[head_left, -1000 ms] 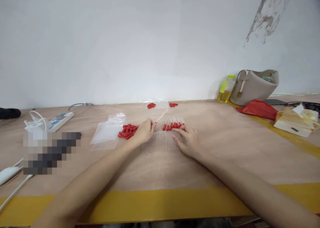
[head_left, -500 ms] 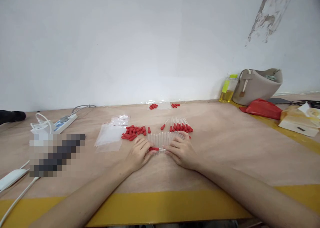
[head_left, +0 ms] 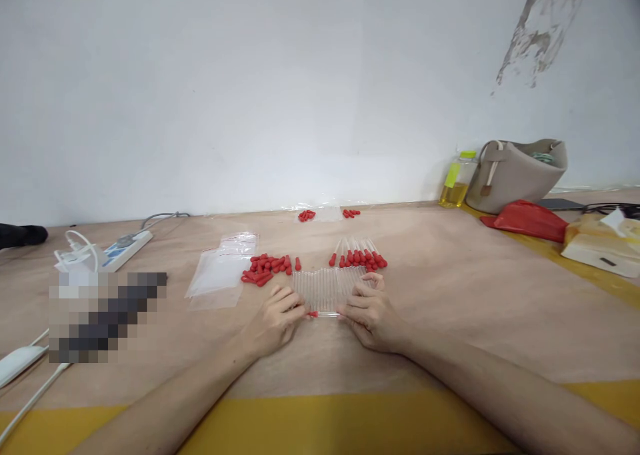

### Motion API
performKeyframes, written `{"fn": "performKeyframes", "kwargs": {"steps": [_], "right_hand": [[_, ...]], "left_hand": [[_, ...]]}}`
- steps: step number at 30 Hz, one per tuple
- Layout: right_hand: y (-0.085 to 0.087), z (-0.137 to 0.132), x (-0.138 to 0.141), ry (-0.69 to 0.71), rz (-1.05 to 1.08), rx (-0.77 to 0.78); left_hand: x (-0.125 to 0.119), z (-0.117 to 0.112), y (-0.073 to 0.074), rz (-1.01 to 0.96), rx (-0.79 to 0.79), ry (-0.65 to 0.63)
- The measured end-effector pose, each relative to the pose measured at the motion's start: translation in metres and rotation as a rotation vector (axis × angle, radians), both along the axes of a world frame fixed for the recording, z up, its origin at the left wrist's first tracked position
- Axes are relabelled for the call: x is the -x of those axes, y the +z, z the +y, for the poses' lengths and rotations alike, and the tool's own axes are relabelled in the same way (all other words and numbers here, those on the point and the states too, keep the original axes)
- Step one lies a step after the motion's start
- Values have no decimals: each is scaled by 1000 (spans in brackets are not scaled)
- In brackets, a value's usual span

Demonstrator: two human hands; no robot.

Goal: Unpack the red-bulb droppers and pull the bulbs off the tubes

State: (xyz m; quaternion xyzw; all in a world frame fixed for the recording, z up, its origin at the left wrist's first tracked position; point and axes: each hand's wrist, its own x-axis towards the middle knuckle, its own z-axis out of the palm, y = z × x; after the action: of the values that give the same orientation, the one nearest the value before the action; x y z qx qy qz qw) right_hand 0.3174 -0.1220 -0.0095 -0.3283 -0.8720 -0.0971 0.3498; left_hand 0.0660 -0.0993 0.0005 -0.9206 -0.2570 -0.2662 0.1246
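Observation:
My left hand (head_left: 280,316) pinches a red rubber bulb (head_left: 313,314), mostly covered by its fingers. From that bulb a clear dropper tube (head_left: 329,315) runs sideways to my right hand (head_left: 373,314), whose thumb and fingers close on its other end. Just beyond both hands lies a row of clear tubes (head_left: 323,290), side by side, the right ones partly under my right fingers. Loose red bulbs (head_left: 265,266) are piled to the left of the row. Behind it, several droppers with red bulbs (head_left: 370,258) lie fanned, bulbs toward me.
Clear zip bags (head_left: 220,272) lie left of the bulbs. More red bulbs (head_left: 307,215) rest near the wall. A power strip (head_left: 127,250) and cables are at left. A bottle of yellow liquid (head_left: 455,185), a grey bag (head_left: 520,175) and a red pouch (head_left: 530,220) stand at right.
Both hands have come slightly nearer to me, bringing the dropper to the near end of the tube row. Less of the bulb shows now. One fanned dropper has shifted right.

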Motion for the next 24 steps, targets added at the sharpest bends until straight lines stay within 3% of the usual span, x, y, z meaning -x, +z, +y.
{"fn": "performKeyframes", "kwargs": {"steps": [5,9,19,24], "right_hand": [[6,13,-23,-200,157,54],[7,19,-19,-306,185,71],[-6,30,-15,-396,36,-144],[-10,30,-10,-392,-6,-102]], "left_hand": [[29,19,2,-313,93,257],[34,32,-1,-320,74,400],[35,43,-9,-161,25,401],[34,38,-5,-109,-35,463]]}}
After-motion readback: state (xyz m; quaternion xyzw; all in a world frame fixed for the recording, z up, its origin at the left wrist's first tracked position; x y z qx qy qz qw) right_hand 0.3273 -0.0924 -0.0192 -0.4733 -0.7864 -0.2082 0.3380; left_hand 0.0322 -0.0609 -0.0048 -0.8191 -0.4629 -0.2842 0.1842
